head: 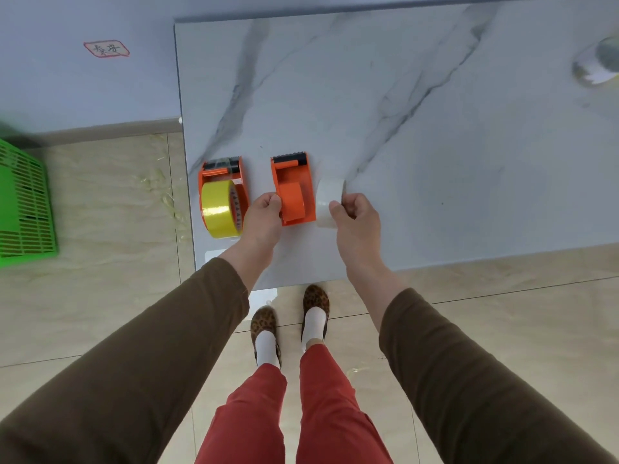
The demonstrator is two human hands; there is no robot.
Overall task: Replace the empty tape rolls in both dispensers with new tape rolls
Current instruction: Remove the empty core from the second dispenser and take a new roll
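Two orange tape dispensers sit near the table's left front corner. The left dispenser (223, 172) carries a full yellow tape roll (219, 209). The right dispenser (291, 185) shows its bare orange hub, with no roll on it. My left hand (264, 212) grips the right dispenser's left side wall. My right hand (355, 216) pinches a pale, whitish tape roll (326, 199) and holds it upright just to the right of that dispenser, close to its side.
The marble-patterned table (402, 128) extends far to the right. A clear tape roll (596, 67) lies at the right edge of view. A green slatted basket (23, 202) stands on the tiled floor at left. My feet are below the table's front edge.
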